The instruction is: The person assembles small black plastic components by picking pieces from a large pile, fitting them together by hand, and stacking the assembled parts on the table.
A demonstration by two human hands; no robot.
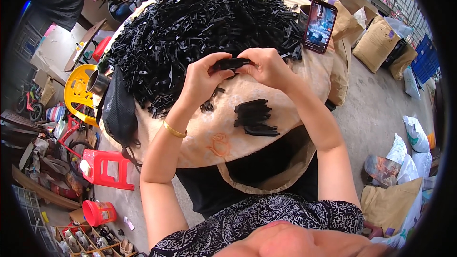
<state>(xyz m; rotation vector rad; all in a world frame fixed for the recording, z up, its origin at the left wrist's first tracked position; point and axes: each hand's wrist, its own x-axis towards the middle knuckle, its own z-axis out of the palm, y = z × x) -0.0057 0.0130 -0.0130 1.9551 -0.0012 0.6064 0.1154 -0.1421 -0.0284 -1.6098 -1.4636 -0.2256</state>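
Note:
Both hands meet over the near side of a cloth-covered round table (200,138). My left hand (205,74) and my right hand (266,66) are closed on a small bundle of slim black plastic pieces (232,63), one hand at each end. Just beyond them spreads a large heap of similar black plastic pieces (204,24); their exact kind cannot be made out. Nearer to me, a neat stack of black pieces (254,116) lies on the cloth. An open brown paper sack (238,186) sits at the table's near edge by my lap, its inside dark.
A phone (320,26) with a lit screen stands upright at the table's right. A black mesh bag (119,109) hangs at the left edge, near a yellow chair (76,90) and a red stool (107,169). Filled paper sacks (376,43) stand on the floor at right.

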